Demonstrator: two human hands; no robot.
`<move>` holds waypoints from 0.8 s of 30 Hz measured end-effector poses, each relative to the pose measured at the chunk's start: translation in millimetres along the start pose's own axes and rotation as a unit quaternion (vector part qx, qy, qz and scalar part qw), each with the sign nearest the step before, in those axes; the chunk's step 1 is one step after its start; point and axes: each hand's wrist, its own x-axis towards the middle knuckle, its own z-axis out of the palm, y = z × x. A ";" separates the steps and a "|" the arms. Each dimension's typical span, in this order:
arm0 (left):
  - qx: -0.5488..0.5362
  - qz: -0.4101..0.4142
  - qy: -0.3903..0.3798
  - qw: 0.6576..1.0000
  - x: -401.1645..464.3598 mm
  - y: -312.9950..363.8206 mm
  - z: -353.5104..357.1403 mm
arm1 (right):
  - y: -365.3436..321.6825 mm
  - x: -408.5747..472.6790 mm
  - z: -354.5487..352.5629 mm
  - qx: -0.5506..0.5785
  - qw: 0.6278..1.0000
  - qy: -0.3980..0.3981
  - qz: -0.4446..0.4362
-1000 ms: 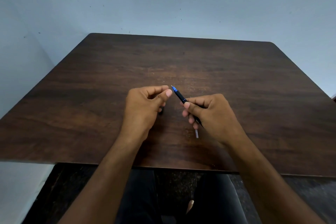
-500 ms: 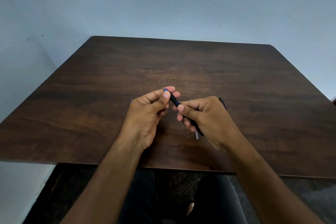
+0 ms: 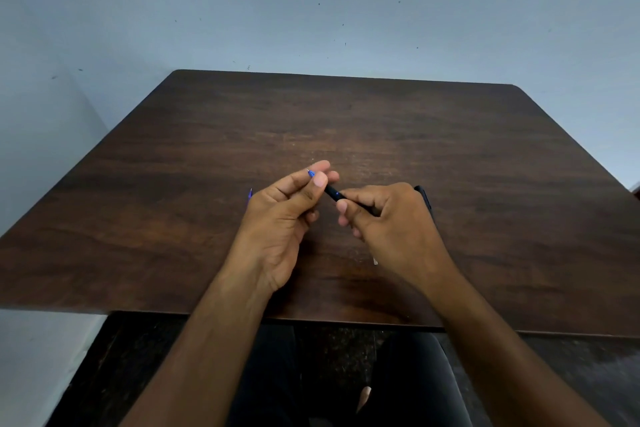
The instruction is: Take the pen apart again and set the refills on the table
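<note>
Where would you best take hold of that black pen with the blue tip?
Probably the bare black barrel of the pen, pinched across its width from above. It lies slanted over the wooden table between both hands: the left hand pinches the blue tip end and the right hand grips the rear, so only that short middle stretch is free.

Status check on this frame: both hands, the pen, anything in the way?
Left hand pinches pen at its blue tip. Right hand grips the black barrel. Pen held above the table. Nothing between the hands.
</note>
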 end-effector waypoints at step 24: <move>-0.008 0.010 0.024 1.000 -4.2 1.6 1.9 | 5.2 7.7 -4.3 0.000 0.999 0.012 -0.040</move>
